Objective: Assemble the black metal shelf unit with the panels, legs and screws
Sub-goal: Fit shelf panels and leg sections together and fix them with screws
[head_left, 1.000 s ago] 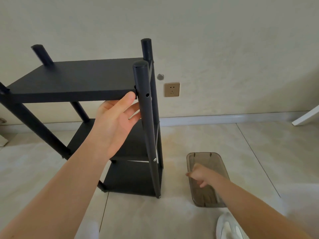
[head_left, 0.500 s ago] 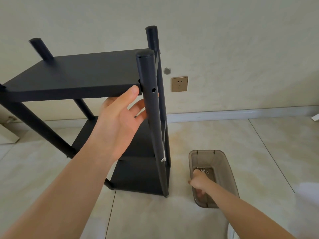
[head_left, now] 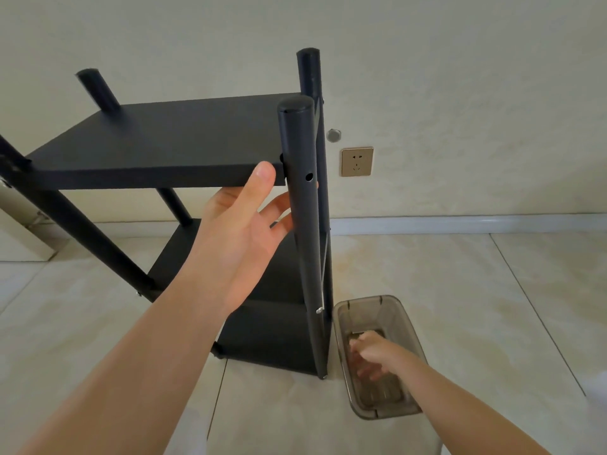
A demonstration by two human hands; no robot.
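Home rm: tiled floor (head_left: 427,290), wall socket (head_left: 357,161), baseboard (head_left: 460,223).

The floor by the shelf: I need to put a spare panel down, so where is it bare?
Bare tile lies right of the plastic bin, up to the baseboard, and in front of the shelf unit, under the left hand. It is crowded between shelf leg and bin, where the right hand reaches.
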